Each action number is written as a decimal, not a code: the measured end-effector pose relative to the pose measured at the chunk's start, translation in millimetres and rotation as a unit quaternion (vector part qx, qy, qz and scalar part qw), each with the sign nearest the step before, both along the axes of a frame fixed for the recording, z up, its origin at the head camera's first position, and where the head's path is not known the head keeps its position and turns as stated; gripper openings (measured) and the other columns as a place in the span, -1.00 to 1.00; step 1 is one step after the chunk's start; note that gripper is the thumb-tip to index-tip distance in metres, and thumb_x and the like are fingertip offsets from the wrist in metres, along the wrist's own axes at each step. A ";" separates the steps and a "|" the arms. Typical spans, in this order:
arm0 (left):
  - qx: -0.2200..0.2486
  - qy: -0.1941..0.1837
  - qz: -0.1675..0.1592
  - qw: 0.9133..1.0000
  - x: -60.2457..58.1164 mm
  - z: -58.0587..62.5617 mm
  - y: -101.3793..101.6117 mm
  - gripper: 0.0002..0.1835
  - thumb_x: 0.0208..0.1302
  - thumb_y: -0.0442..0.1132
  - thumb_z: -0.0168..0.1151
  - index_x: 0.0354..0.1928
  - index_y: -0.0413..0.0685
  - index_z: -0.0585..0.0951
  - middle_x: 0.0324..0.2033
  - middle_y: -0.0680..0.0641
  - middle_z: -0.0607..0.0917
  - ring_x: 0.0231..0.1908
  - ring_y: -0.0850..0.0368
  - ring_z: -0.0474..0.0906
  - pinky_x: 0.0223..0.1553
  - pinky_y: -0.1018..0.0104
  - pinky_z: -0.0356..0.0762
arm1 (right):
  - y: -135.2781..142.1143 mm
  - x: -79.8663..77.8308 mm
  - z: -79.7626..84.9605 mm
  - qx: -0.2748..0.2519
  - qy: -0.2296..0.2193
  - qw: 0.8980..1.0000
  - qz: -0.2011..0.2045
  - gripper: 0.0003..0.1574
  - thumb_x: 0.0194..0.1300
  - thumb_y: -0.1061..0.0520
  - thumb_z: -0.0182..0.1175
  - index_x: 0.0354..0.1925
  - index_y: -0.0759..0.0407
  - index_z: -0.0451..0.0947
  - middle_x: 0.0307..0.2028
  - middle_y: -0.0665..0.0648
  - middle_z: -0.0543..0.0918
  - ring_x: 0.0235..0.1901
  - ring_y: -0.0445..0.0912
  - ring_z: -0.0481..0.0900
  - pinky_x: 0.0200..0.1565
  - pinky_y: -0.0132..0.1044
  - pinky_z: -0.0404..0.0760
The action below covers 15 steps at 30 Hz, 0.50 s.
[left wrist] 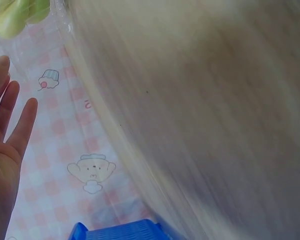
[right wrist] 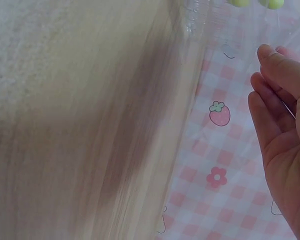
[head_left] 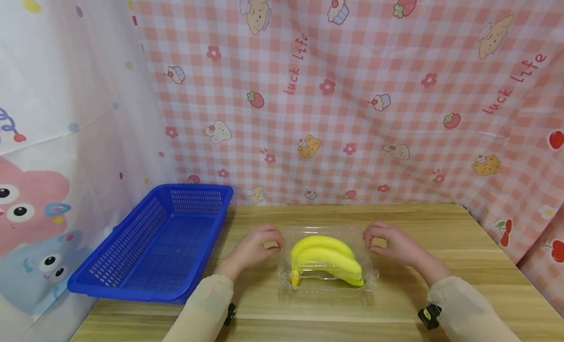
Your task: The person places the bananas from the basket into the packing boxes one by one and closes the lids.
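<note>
A clear plastic clamshell box [head_left: 326, 283] stands in front of me on the wooden table, with yellow bananas [head_left: 323, 254] inside it. My left hand [head_left: 257, 244] pinches the box's left edge between thumb and fingertips. At the opposite edge my right hand [head_left: 392, 244] pinches the plastic in the same way. In the left wrist view the left hand [left wrist: 5, 130] shows its outer fingers loosely spread, with the bananas [left wrist: 12, 17] in the corner. The right wrist view has the right hand [right wrist: 285, 115] with thumb and forefinger close together beside the transparent plastic.
On the left of the wooden table [head_left: 396, 303] sits a blue plastic basket [head_left: 163, 254] with slotted walls and nothing in it. A pink checked cloth [head_left: 335, 121] hangs behind the table, and a white patterned curtain [head_left: 88, 111] hangs at the left.
</note>
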<state>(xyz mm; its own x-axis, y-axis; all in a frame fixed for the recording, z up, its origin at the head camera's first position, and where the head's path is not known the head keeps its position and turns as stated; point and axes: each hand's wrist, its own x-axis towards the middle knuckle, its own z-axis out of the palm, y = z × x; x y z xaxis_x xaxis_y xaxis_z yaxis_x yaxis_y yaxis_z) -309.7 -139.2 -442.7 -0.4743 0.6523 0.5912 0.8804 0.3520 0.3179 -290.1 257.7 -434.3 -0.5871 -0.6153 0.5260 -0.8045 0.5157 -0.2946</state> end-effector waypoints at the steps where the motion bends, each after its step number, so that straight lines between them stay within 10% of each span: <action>1: -0.003 0.003 -0.001 1.000 0.2 -0.2 -0.2 -0.74 -0.04 -0.57 0.47 -0.42 -0.06 0.67 -0.30 0.03 0.68 -0.20 0.13 0.61 -0.07 0.35 0.60 | -0.2 -0.1 -0.3 0.002 0.006 1.000 0.001 -0.51 -0.08 0.45 0.49 -0.44 -0.08 0.52 -0.24 -0.05 0.63 -0.19 -0.10 0.61 -0.16 -0.19 0.65; 15: -0.045 0.026 0.007 0.999 2.9 2.4 -0.5 -0.81 -0.02 -0.54 0.46 -0.41 -0.13 0.70 -0.27 -0.01 0.69 -0.18 0.10 0.62 -0.03 0.36 0.58 | 0.4 -2.0 -2.1 0.009 0.062 0.997 0.033 -0.46 -0.20 0.49 0.52 -0.43 -0.03 0.51 -0.26 -0.03 0.61 -0.23 -0.11 0.60 -0.23 -0.19 0.64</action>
